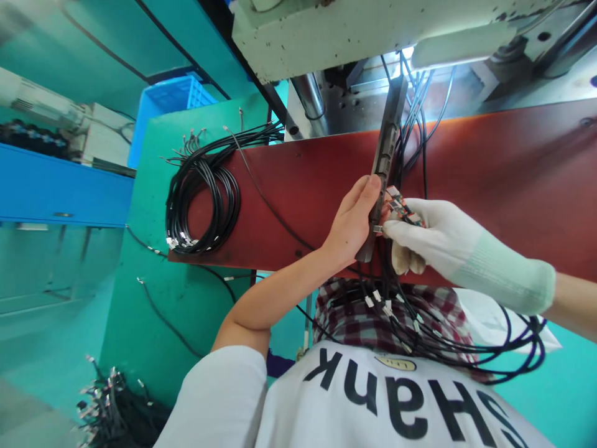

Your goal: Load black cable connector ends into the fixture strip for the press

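My left hand (pixel 354 214), bare, is closed round a long dark slotted bar (pixel 388 134) with its thumb on top. The bar slants from the machine's bed down across the red-brown board. On the bar's right side, my right hand (pixel 431 233) in a white knitted glove is closed on a bunch of small cable connectors (pixel 403 208) with metal ends and orange-red parts. Its fingertips meet a small metal plug (pixel 377 229) at the bar's edge. Black cables (pixel 401 305) run from beneath my hands over the plaid cloth on my lap, with white tags on several.
A coil of black cables (pixel 205 205) lies across the red-brown board (pixel 298 180) and green table (pixel 135 261). Overhead is a cream machine (pixel 354 40) with a steel post (pixel 308 96). A blue crate (pixel 163 99) stands at back left, a cable bundle (pixel 116 404) at lower left.
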`<state>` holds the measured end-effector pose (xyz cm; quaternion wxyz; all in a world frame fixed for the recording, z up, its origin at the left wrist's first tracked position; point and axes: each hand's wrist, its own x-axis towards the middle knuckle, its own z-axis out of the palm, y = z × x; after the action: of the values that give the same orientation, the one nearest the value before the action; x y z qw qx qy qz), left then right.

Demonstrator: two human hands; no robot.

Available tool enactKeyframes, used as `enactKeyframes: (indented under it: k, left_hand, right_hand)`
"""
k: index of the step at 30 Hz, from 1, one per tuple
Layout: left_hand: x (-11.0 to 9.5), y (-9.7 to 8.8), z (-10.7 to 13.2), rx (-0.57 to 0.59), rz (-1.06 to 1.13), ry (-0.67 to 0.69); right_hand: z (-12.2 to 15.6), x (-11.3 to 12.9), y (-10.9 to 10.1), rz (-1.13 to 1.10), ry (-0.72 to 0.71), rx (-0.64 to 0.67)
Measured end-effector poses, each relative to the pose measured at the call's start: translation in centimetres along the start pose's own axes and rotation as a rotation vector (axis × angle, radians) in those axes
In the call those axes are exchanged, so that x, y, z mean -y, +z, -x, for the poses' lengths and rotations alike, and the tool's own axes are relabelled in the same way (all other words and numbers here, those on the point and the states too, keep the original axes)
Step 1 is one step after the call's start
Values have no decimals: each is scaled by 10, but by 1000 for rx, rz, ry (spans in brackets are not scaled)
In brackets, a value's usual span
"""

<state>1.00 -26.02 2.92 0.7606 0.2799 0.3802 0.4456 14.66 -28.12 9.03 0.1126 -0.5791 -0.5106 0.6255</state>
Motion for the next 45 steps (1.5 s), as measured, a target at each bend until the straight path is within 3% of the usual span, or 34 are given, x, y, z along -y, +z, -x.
enactKeyframes:
  k: [4, 8, 14, 25, 34, 41, 45]
  left_hand:
    - [12, -1, -1, -21, -54, 131]
    - [13, -3, 0, 1, -112, 171]
    - [-8, -5, 2, 162, -49, 94]
    - [-12, -2, 8, 240, 69, -53]
    - [-10, -3, 7, 225, 47, -46]
    - [-13, -4, 8, 241, 32, -55]
    - [-11, -4, 7, 233, 42, -71]
  right_hand:
    - [-3, -5, 7, -15, 7, -31]
    - [-4, -11, -1, -68, -9, 39]
    - [7, -16, -31, 97, -182, -180]
    - [8, -23, -33, 114, -197, -115]
    - [8, -17, -31, 63, -182, -71]
    - [10, -15, -25, 323, -429, -240]
    - [9, -9, -25, 329, -373, -211]
